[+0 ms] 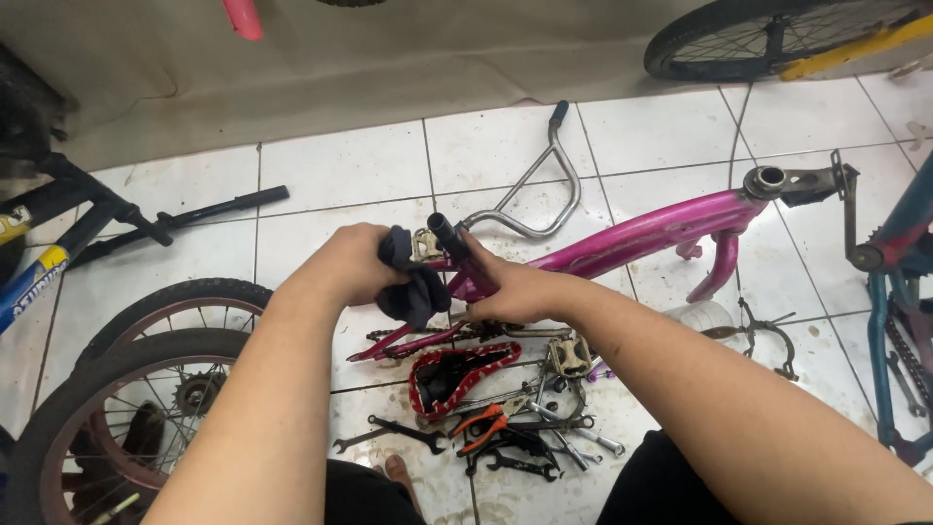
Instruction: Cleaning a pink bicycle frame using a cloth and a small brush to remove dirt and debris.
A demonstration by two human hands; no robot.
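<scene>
A magenta bicycle frame lies on the white tiled floor, stripped of its wheels. My left hand is shut on a dark cloth, pressed against the frame's upright dark tube. Just right of it, my right hand grips the frame at the base of that tube. A chrome handlebar with a black grip lies behind the frame.
Below my hands lie a red-and-black saddle, a pedal, orange-handled pliers and several wrenches. Two wheels rest at left, a blue bicycle at right, another wheel at the top.
</scene>
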